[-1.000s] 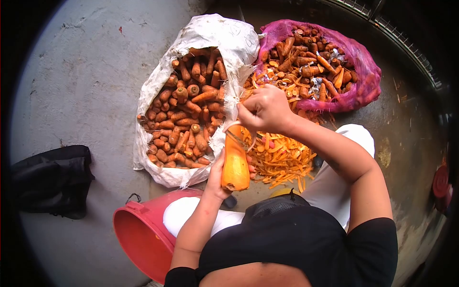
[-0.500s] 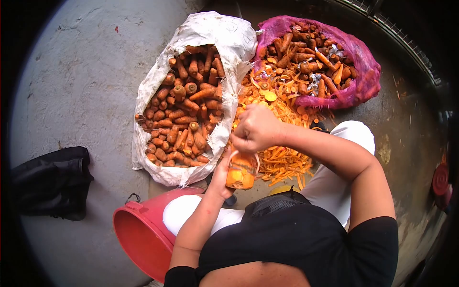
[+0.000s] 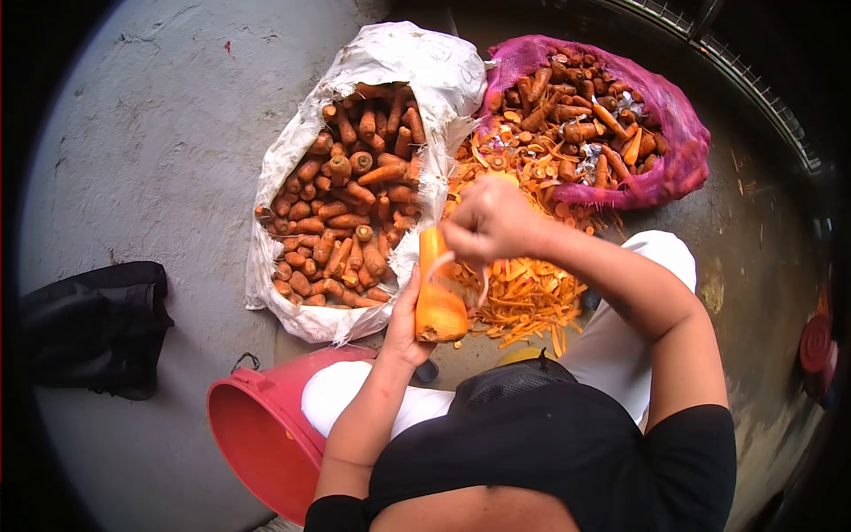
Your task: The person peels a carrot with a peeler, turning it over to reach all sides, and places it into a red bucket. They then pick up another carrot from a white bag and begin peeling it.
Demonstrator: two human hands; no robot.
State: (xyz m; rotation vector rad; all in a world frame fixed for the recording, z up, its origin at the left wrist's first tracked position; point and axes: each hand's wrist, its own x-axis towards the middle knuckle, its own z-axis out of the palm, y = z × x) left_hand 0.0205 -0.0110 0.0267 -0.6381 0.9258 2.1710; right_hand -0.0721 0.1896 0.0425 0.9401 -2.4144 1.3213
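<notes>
My left hand (image 3: 405, 321) grips a thick, bright orange carrot (image 3: 437, 310) from its left side. Its broad cut end points towards my body, and its surface looks peeled where it shows. My right hand (image 3: 492, 220), fingers closed, holds a white Y-shaped peeler (image 3: 441, 261) by its handle, which the fingers mostly hide. The peeler's blurred head lies over the carrot's right side. Beneath my right hand, a heap of orange peelings and carrot slices (image 3: 532, 301) covers the floor.
A white sack (image 3: 415, 55) full of unpeeled carrots lies open ahead on the left. A purple mesh sack (image 3: 683, 164) holds carrots and scraps at the far right. A red bucket (image 3: 266, 390) lies tipped by my left knee. Black cloth (image 3: 97, 328) rests on the left floor.
The carrot has turned and shows more of its long, smooth orange side. My right hand and the peeler have shifted slightly right.
</notes>
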